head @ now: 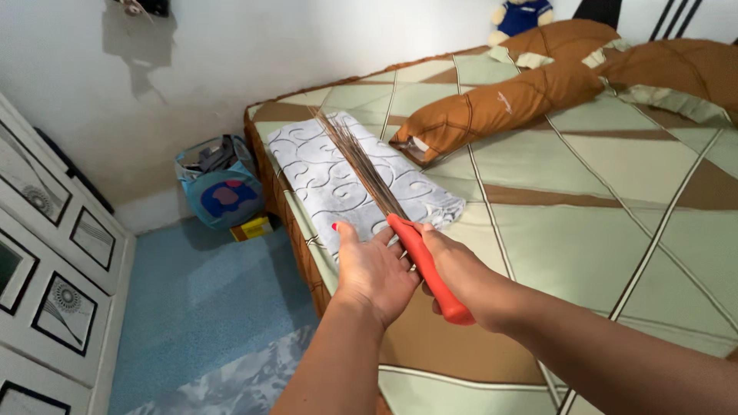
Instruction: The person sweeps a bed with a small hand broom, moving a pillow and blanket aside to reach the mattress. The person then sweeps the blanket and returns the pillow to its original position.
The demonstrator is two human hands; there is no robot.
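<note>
My right hand [453, 265] grips the red plastic handle [425, 265] of a stick broom. Its thin brown bristles [357, 157] fan out over a folded white towel with a swirl pattern [338, 180] that lies on the bed's near left corner. My left hand [373, 269] rests flat with fingers spread next to the handle, touching the bristle base and the towel's near edge. The bed is covered with a green and brown patterned sheet [584, 238].
A long brown bolster [500, 104] and brown pillows [676, 65] lie at the head of the bed, with a blue stuffed toy [521, 17] behind. On the blue floor [200, 292] a bag [219, 184] stands by the wall. White panelled cabinet doors [46, 261] line the left.
</note>
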